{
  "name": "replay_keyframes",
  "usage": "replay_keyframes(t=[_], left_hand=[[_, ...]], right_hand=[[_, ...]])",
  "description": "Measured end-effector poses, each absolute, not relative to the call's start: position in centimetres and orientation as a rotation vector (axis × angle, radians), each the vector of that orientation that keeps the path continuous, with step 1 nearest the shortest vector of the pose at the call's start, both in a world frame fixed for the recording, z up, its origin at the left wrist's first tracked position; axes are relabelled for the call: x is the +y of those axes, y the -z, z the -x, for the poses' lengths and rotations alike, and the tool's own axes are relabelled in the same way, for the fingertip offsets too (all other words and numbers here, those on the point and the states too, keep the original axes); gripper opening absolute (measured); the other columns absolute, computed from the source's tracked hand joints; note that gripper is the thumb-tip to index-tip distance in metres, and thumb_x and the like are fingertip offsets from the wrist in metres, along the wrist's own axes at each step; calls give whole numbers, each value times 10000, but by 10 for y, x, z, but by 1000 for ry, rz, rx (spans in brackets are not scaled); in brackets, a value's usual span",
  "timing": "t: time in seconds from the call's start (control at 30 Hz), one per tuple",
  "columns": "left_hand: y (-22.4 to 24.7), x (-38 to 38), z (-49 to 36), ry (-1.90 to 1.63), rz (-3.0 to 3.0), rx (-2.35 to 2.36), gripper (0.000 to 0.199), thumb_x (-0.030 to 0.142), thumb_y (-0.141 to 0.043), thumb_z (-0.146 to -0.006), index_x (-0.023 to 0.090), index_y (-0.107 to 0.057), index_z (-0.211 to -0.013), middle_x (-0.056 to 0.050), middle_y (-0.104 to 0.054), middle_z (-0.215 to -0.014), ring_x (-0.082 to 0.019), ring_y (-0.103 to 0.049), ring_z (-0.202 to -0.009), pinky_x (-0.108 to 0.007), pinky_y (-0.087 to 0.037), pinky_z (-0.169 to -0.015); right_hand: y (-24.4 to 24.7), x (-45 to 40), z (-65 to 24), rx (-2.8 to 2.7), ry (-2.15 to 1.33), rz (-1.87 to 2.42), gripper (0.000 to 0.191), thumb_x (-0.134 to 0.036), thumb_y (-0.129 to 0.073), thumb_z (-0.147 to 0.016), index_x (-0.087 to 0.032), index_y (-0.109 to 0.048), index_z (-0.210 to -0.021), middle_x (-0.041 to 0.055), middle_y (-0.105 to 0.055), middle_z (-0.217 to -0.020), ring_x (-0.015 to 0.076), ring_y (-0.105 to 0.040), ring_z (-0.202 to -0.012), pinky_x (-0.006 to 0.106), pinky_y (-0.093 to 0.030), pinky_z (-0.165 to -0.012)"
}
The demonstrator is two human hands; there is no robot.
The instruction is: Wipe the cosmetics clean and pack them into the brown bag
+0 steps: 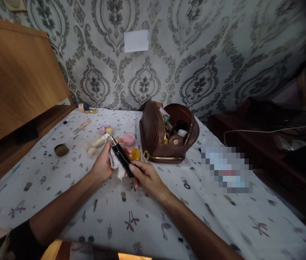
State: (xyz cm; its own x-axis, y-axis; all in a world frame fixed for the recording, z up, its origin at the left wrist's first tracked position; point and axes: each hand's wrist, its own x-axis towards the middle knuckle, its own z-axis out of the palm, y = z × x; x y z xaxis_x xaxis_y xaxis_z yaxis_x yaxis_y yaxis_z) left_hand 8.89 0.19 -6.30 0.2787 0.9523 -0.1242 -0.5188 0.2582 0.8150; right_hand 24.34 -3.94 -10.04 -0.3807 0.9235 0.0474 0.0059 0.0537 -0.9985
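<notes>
Over the middle of the table I hold a slim black cosmetic bottle (121,157) with a shiny, silvery top end, tilted up to the left. My left hand (103,162) is closed around its upper part, with a crumpled white wipe (121,172) between the palm and the bottle. My right hand (146,177) grips the lower end between thumb and fingers. Just behind the hands lie a pink round item (129,139) and a yellow round case (135,154). A pale tube (100,140) is left of my left hand.
An unzipped brown leather cosmetic bag (166,141) with items inside stands right of centre. Brushes (82,126), a dark oval item (61,150) and a dark-capped bottle (83,107) lie on the left. A blurred-out item (227,169) lies right; a wooden cabinet (20,68) borders the left.
</notes>
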Motion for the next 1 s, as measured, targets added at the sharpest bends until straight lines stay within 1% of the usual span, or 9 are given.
replay_keyframes(t=[0.1,0.2,0.27,0.37,0.47,0.53,0.7,0.87,1.0], left_hand=[[61,2,-91,-1166,-757,700,614,706,-430,-884,166,-650,-1078,-66,-723,-799,-230,-718,-720,-313,-580,-579],[59,2,-93,-1217,-763,714,705,737,-350,-891,143,-649,-1127,-92,-735,-839,-247,-727,-774,-343,-594,-657],[60,2,-94,-1213,-769,703,677,694,-350,-918,134,-639,-1164,-98,-740,-857,-251,-729,-799,-356,-595,-697],[63,2,-92,-1170,-779,681,509,555,-463,-939,138,-633,-1176,-83,-743,-846,-244,-732,-810,-353,-592,-725],[68,4,-87,-1137,-823,657,369,439,-591,-894,149,-654,-1114,-65,-739,-800,-233,-732,-780,-331,-592,-703],[71,5,-85,-1123,-851,645,332,421,-628,-867,154,-666,-1061,-60,-735,-768,-230,-730,-745,-319,-592,-662],[74,5,-85,-1097,-865,654,369,457,-690,-810,146,-670,-1006,-67,-732,-750,-234,-725,-693,-310,-586,-589],[81,-1,-91,-989,-987,626,426,460,-719,-801,169,-645,-1103,-72,-741,-831,-218,-716,-655,-285,-563,-528],[89,-7,-94,-904,-1112,590,452,447,-712,-819,207,-589,-1181,-64,-732,-929,-180,-694,-584,-286,-564,-524]], right_hand=[[102,-39,-243,-1461,-1472,997,514,-686,-512,-847,-177,-575,-834,-43,-498,-579,74,-429,-416,202,-295,-387],[103,-39,-243,-1429,-1468,1031,502,-675,-512,-850,-177,-554,-797,-32,-525,-605,69,-423,-406,203,-290,-381],[102,-39,-243,-1449,-1425,1043,498,-667,-512,-851,-177,-532,-760,-31,-520,-607,66,-418,-401,205,-283,-384],[100,-40,-244,-1505,-1327,1069,464,-622,-493,-880,-185,-499,-722,-52,-452,-555,71,-414,-403,210,-288,-405],[98,-42,-243,-1547,-1248,1078,435,-586,-494,-892,-191,-483,-708,-53,-429,-560,78,-429,-418,213,-303,-420],[98,-43,-243,-1566,-1223,1071,437,-585,-493,-894,-191,-484,-705,-49,-431,-576,79,-438,-421,215,-307,-419],[102,-43,-241,-1548,-1254,1068,475,-636,-494,-882,-194,-480,-707,-42,-437,-591,92,-484,-418,217,-319,-402],[109,-42,-240,-1520,-1220,1070,492,-648,-472,-897,-191,-543,-729,-27,-504,-486,112,-474,-393,240,-371,-419],[109,-40,-241,-1423,-1212,1038,463,-625,-523,-885,-175,-617,-824,-22,-534,-506,112,-490,-393,237,-400,-407]])
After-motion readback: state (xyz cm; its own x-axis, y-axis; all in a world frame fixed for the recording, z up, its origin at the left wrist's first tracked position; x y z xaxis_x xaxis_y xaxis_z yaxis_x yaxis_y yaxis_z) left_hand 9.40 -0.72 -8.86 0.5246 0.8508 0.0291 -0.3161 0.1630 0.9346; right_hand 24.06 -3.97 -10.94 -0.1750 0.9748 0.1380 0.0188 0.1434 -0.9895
